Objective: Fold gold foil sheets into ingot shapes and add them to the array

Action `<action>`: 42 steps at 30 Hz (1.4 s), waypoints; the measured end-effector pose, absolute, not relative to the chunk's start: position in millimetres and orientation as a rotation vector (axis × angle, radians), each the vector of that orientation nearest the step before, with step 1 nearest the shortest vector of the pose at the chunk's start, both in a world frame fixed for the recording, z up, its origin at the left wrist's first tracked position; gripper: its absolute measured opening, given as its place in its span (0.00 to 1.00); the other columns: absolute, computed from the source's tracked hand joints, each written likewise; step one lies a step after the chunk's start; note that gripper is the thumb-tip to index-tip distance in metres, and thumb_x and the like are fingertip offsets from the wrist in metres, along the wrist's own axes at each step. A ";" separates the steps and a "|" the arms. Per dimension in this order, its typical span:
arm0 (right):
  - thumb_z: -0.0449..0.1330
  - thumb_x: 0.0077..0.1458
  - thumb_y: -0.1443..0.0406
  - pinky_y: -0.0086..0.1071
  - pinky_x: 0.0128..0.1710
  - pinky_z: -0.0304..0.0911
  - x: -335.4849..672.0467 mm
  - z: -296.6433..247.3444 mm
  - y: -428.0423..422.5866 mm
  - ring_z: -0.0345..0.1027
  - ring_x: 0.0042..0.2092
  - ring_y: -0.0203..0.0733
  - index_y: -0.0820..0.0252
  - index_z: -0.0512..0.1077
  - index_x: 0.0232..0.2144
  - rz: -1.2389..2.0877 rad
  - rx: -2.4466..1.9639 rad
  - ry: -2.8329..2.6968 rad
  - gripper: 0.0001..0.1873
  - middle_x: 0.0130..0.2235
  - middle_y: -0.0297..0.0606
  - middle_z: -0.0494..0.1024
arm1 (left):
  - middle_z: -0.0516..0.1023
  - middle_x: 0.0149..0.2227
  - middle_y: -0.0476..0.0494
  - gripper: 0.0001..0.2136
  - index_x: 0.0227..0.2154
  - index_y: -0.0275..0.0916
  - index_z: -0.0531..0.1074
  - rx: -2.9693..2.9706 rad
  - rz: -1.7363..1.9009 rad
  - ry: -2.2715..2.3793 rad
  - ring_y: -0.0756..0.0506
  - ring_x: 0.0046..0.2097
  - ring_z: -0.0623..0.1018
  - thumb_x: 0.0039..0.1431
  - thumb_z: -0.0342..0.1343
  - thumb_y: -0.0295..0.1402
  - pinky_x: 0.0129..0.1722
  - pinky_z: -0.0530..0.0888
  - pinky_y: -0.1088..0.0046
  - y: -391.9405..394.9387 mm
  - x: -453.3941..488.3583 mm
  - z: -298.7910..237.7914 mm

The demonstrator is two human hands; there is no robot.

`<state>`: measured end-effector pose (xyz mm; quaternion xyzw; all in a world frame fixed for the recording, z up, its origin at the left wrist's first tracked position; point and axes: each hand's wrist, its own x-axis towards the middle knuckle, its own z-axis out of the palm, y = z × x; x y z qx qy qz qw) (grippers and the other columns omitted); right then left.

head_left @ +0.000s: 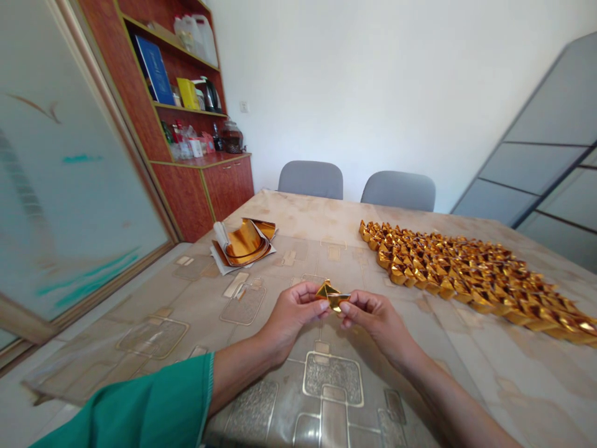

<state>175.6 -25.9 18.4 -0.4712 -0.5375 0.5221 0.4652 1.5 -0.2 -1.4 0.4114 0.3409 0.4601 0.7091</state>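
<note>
The left hand (pixel 293 311) and right hand (pixel 377 323) curl nearly closed, both pinching a small folded gold-foil ingot (pixel 332 296) between their fingertips. It is held above the surface (pixel 298 218), its long axis running side to side. A large mass of similar ingots (pixel 466 274) lies toward the right, and a curled stack of gold-foil sheets (pixel 242 244) lies toward the far left.

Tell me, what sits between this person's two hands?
A folded gold paper piece sits there, pinched by the left hand and right hand, as the head view shows.

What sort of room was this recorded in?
Probably an office or meeting room: a table with grey chairs, a wooden cabinet holding a kettle and a binder, and a frosted glass panel.
</note>
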 end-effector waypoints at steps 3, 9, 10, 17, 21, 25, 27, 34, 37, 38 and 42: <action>0.69 0.43 0.51 0.31 0.24 0.55 173.6 15.2 -26.1 0.59 0.22 0.36 0.55 0.69 0.18 1.274 -1.170 -1.279 0.18 0.20 0.33 0.71 | 0.79 0.30 0.48 0.15 0.31 0.35 0.76 0.896 1.016 0.768 0.52 0.30 0.75 0.41 0.72 0.33 0.35 0.71 0.77 0.4 2.1 -4.1; 0.69 0.43 0.54 0.29 0.21 0.53 171.8 10.2 -25.0 0.57 0.20 0.34 0.56 0.68 0.17 1.248 -1.193 -1.297 0.17 0.18 0.30 0.70 | 0.78 0.28 0.49 0.14 0.30 0.34 0.75 0.948 1.033 0.788 0.52 0.29 0.74 0.40 0.71 0.32 0.32 0.69 0.78 0.6 3.3 -4.6; 0.69 0.43 0.54 0.30 0.22 0.54 172.0 10.1 -24.8 0.57 0.20 0.34 0.56 0.69 0.17 1.257 -1.183 -1.300 0.17 0.18 0.30 0.70 | 0.78 0.28 0.49 0.13 0.30 0.34 0.75 0.961 1.036 0.788 0.52 0.29 0.74 0.41 0.71 0.31 0.31 0.69 0.78 0.6 3.2 -4.1; 0.68 0.45 0.51 0.34 0.28 0.59 179.0 11.9 -21.4 0.64 0.24 0.38 0.54 0.73 0.25 1.315 -1.134 -1.304 0.15 0.24 0.34 0.74 | 0.76 0.28 0.51 0.12 0.29 0.35 0.73 0.964 1.078 0.779 0.53 0.29 0.73 0.43 0.70 0.32 0.31 0.69 0.77 0.4 3.1 -0.8; 0.64 0.51 0.51 0.33 0.28 0.54 181.4 8.5 -21.0 0.61 0.25 0.39 0.55 0.72 0.22 1.178 -1.119 -1.419 0.16 0.22 0.32 0.70 | 0.75 0.27 0.51 0.11 0.28 0.35 0.72 0.988 1.121 0.822 0.52 0.29 0.72 0.43 0.69 0.30 0.32 0.69 0.77 -0.1 3.6 -1.1; 0.63 0.53 0.51 0.32 0.29 0.54 177.2 5.6 -22.8 0.60 0.27 0.39 0.56 0.71 0.23 1.099 -1.106 -1.445 0.17 0.24 0.32 0.69 | 0.76 0.30 0.49 0.11 0.30 0.35 0.72 0.959 1.130 0.819 0.52 0.32 0.73 0.45 0.68 0.30 0.34 0.69 0.77 0.4 4.2 -3.1; 0.63 0.53 0.51 0.32 0.29 0.55 174.1 6.1 -24.3 0.61 0.28 0.38 0.56 0.70 0.25 1.141 -1.100 -1.420 0.17 0.25 0.32 0.70 | 0.77 0.31 0.49 0.13 0.33 0.36 0.72 0.937 1.108 0.785 0.52 0.33 0.74 0.45 0.68 0.30 0.34 0.70 0.77 1.0 4.3 -4.0; 0.64 0.52 0.50 0.32 0.29 0.55 171.0 16.4 -27.8 0.60 0.27 0.39 0.55 0.69 0.24 1.138 -1.118 -1.372 0.18 0.24 0.31 0.68 | 0.78 0.32 0.48 0.18 0.35 0.37 0.69 0.845 1.081 0.720 0.51 0.32 0.75 0.45 0.71 0.36 0.35 0.71 0.76 -2.0 3.7 0.7; 0.64 0.53 0.50 0.33 0.29 0.56 171.3 20.2 -27.9 0.60 0.27 0.40 0.54 0.69 0.25 1.122 -1.127 -1.363 0.17 0.24 0.32 0.68 | 0.76 0.30 0.50 0.16 0.32 0.36 0.72 0.857 1.117 0.728 0.52 0.32 0.74 0.45 0.71 0.37 0.34 0.70 0.77 -3.1 3.3 3.0; 0.64 0.53 0.49 0.34 0.29 0.57 170.9 20.6 -27.9 0.60 0.27 0.41 0.53 0.69 0.25 1.117 -1.128 -1.367 0.17 0.24 0.32 0.69 | 0.76 0.28 0.50 0.15 0.30 0.36 0.73 0.875 1.123 0.733 0.52 0.31 0.73 0.44 0.71 0.36 0.33 0.69 0.77 -3.0 3.3 3.2; 0.64 0.51 0.47 0.33 0.28 0.56 167.3 17.4 -28.9 0.60 0.26 0.40 0.54 0.68 0.24 1.043 -1.139 -1.379 0.20 0.23 0.32 0.68 | 0.75 0.26 0.50 0.13 0.28 0.35 0.74 0.925 1.122 0.747 0.52 0.29 0.72 0.44 0.70 0.36 0.31 0.68 0.77 -1.9 4.0 3.1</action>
